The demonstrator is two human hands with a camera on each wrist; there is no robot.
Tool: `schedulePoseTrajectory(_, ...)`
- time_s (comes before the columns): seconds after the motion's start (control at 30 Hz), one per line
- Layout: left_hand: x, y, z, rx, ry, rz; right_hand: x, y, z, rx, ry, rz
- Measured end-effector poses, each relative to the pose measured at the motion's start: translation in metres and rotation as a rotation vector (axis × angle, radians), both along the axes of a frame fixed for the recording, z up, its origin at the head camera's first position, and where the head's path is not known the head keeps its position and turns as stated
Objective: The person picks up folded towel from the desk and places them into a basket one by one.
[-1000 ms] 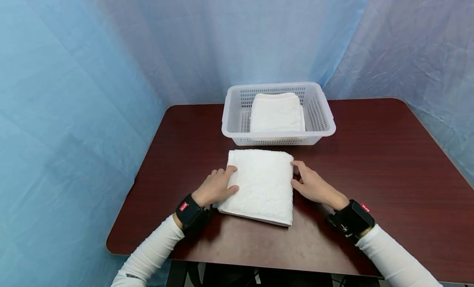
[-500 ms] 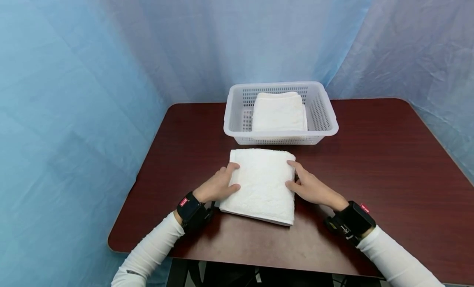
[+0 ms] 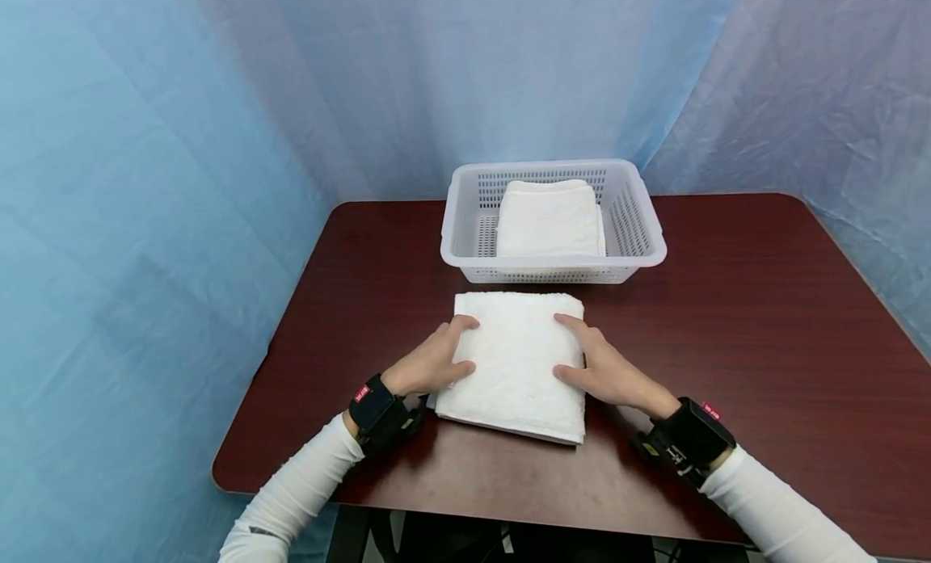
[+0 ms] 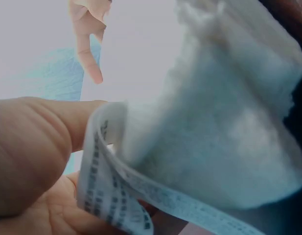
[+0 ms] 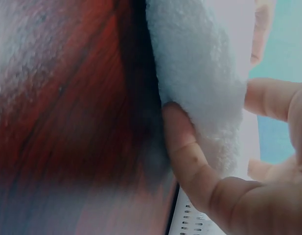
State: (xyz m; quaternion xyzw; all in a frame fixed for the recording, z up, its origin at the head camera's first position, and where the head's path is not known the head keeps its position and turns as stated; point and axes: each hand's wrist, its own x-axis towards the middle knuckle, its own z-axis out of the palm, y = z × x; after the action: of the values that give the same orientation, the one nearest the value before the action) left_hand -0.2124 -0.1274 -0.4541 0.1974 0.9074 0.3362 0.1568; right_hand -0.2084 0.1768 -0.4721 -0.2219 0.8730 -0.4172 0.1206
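Observation:
A folded white towel (image 3: 520, 369) lies near the front of the table, between both hands. My left hand (image 3: 429, 364) grips its left edge, thumb and index finger lying on top. In the left wrist view, a printed care label (image 4: 109, 191) curls out from the towel beside the thumb. On the opposite edge, my right hand (image 3: 617, 371) holds the towel with thumb and index finger on the upper face. The right wrist view shows a finger (image 5: 187, 147) of that hand low against the thick folded side. Left fingers beneath the towel are mostly hidden.
Behind the towel stands a white plastic basket (image 3: 553, 262) with slotted walls. Inside it rests folded white towelling (image 3: 550, 220). The dark red-brown table (image 3: 742, 321) has blue sheeting (image 3: 538, 70) hung behind it and at its left.
The right hand has moved left, its thumb and index finger going from the towel's edge onto its top. The left fingers have shifted slightly inward. The towel still lies on the table.

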Motion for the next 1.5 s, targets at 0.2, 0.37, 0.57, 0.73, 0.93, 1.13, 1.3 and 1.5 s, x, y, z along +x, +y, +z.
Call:
schedulePoseTrajectory(0.2, 0.002, -0.001, 0.0, 0.029, 0.01, -0.008, 0.001, 0.0, 0.002, -0.007, 0.033, -0.007)
schedulePoseTrajectory(0.37, 0.003, 0.0, 0.002, 0.053, 0.029, -0.021, 0.002, 0.002, 0.003, -0.016, 0.054, -0.005)
schedulePoseTrajectory(0.57, 0.005, 0.002, 0.009, 0.087, 0.061, -0.027, 0.003, 0.004, 0.01, -0.016, 0.098, -0.009)
schedulePoseTrajectory(0.73, 0.006, 0.003, 0.015, 0.124, 0.099, -0.032, 0.004, 0.005, 0.017, -0.04, 0.143, -0.023)
schedulePoseTrajectory(0.93, 0.004, 0.004, 0.026, 0.156, 0.133, -0.042, 0.002, 0.01, 0.029, -0.052, 0.19, -0.034)
schedulePoseTrajectory(1.13, 0.0, 0.006, 0.039, 0.184, 0.158, -0.059, -0.001, 0.012, 0.041, -0.063, 0.192, -0.043)
schedulePoseTrajectory(1.3, 0.0, 0.006, 0.046, 0.197, 0.15, -0.082, -0.002, 0.015, 0.046, -0.047, 0.195, -0.037)
schedulePoseTrajectory(1.5, 0.001, 0.006, 0.047, 0.209, 0.144, -0.092, 0.0, 0.018, 0.048, -0.036, 0.194, -0.034)
